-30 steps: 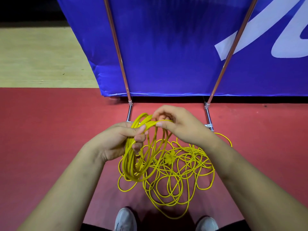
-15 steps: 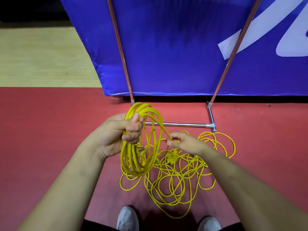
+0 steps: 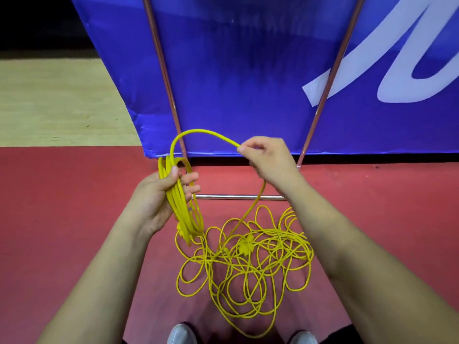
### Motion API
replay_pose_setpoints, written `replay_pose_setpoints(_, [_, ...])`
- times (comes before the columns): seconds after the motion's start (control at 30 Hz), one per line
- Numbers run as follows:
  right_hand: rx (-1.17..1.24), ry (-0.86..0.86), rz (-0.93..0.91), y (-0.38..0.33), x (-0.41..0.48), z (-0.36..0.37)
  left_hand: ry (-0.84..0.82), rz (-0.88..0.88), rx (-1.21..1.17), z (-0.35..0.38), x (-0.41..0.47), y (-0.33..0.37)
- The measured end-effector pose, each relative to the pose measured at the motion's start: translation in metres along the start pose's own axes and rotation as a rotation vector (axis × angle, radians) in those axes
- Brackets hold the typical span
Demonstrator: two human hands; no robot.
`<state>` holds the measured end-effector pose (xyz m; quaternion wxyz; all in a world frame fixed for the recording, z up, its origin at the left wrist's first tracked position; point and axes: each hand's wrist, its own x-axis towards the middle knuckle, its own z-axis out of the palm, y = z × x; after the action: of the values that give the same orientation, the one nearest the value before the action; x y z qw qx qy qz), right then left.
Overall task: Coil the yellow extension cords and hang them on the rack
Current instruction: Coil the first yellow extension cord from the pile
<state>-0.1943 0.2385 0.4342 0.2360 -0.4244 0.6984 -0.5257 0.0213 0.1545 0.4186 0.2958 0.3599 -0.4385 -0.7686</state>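
Note:
My left hand [image 3: 162,194] grips a bundle of coiled yellow cord loops [image 3: 183,209] that hang down from it. My right hand [image 3: 267,161] pinches a single strand of the same cord, raised into an arch [image 3: 198,132] that runs over to the bundle. From the right hand the strand drops to a loose tangle of yellow extension cord [image 3: 248,264] on the red floor. A yellow multi-socket end [image 3: 246,245] lies in the tangle. The rack [image 3: 238,196] stands just beyond, with two slanted poles and a low metal crossbar.
A blue banner [image 3: 248,70] with white lettering hangs behind the rack poles. Pale wooden flooring [image 3: 57,103] lies at the far left beyond the red floor [image 3: 62,219]. My two grey shoes [image 3: 181,335] show at the bottom edge.
My right hand rose from the tangle, pulling a strand up into a new arch. My left hand holds the bundle with the loops now seen nearly edge-on.

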Motion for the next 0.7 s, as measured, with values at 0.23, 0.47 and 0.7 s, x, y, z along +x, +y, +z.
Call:
replay_pose_setpoints(0.23, [-0.216, 0.065, -0.299, -0.079, 0.013, -0.043, -0.082, -0.018, -0.032, -0.003, -0.012, 0.003])
replay_pose_setpoints(0.47, [-0.460, -0.350, -0.037, 0.004, -0.018, -0.015, -0.176, 0.026, -0.088, 0.012, -0.022, 0.000])
replay_pose_setpoints(0.7, [-0.397, -0.761, -0.055, -0.011, -0.039, -0.005, -0.328, 0.184, 0.740, 0.023, -0.024, -0.019])
